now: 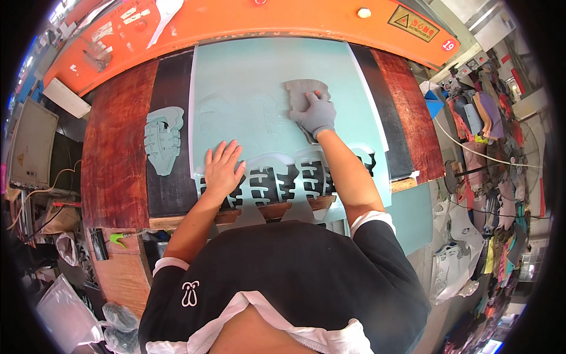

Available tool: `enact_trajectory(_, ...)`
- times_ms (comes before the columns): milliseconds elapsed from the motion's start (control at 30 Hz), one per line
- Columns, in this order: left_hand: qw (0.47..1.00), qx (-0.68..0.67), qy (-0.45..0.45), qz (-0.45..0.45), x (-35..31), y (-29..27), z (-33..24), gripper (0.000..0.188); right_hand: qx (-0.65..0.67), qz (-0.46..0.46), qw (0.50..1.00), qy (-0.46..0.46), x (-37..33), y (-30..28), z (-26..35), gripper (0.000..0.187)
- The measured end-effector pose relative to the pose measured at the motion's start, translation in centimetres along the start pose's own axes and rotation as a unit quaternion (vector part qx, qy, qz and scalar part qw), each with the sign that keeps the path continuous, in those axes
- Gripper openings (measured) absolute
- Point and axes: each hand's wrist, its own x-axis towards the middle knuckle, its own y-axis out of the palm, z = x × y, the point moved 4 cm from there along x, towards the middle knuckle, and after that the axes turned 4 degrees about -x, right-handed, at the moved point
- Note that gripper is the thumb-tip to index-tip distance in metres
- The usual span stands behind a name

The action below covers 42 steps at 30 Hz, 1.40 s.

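Note:
A pale green sheet of material point(247, 71) lies over the black work board. My left hand point(222, 168), bare, rests flat on its near left part with the fingers spread. Further off to the right, my right hand point(318, 113) wears a grey glove and grips a grey cutting die point(298, 88) that lies on the sheet. The glove hides part of the die. Between my forearms, the sheet's near edge has several slotted cut-outs point(259, 183) through which black shows. Left of the sheet lie cut green pieces point(162, 141) with slotted sides, seemingly stacked.
An orange machine beam point(236, 20) spans the far side of the board. Reddish-brown wooden boards point(115, 147) flank the black surface. A grey electrical box point(34, 141) stands at the left. Coloured material scraps point(471, 118) hang at the right, near a white cable point(483, 154).

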Motion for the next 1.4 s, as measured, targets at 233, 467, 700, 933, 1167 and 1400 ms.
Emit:
enact_trajectory(233,1.000,-0.010,0.000,0.012,-0.1,0.0,0.2,0.039,0.032,-0.034,0.998,-0.033,0.2,1.2,-1.7,0.081)
enact_trajectory(467,1.000,-0.024,0.001,0.012,0.1,1.0,1.4,0.040,0.031,-0.208,0.978,0.005,-7.9,-3.0,-17.2,0.057)
enact_trajectory(700,1.000,-0.022,0.023,-0.004,3.1,2.1,3.6,0.044,0.043,-0.262,0.952,0.154,-14.8,-1.7,-25.9,0.031)
enact_trajectory(933,0.997,-0.054,0.020,-0.051,13.9,1.6,8.1,0.027,0.027,-0.346,0.933,0.095,-3.8,-1.2,-23.0,0.022)
enact_trajectory(1167,0.982,-0.073,-0.019,0.174,15.9,2.4,4.3,0.029,0.025,-0.363,0.931,-0.003,9.0,-2.5,-18.6,0.027)
enact_trajectory(1400,0.994,0.055,-0.048,-0.081,24.3,7.9,8.6,0.034,0.318,-0.270,0.906,-0.074,29.5,-8.8,-13.1,0.026)
